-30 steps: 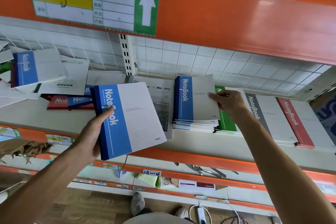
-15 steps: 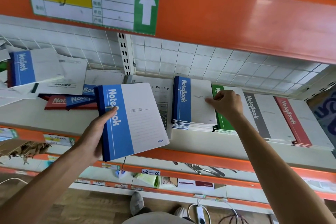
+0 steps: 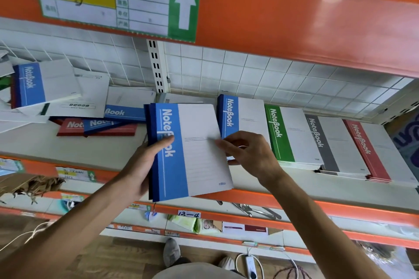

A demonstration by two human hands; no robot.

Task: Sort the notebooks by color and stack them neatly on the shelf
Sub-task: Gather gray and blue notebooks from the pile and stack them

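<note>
While the left hand [image 3: 138,167] grips a blue-spined white-covered notebook [image 3: 188,152] from its spine side, thumb across the blue band, the right hand [image 3: 247,154] pinches the book's right edge with curled fingers [image 3: 223,145]. It is held just in front of the pale shelf board [image 3: 90,149], beside the neat blue notebook stack [image 3: 242,118]. Further right lie the green stack [image 3: 290,136], the grey stack [image 3: 333,145] and the red stack [image 3: 376,152]. At the left, a loose jumble of blue and red notebooks [image 3: 97,124] sprawls unsorted.
</note>
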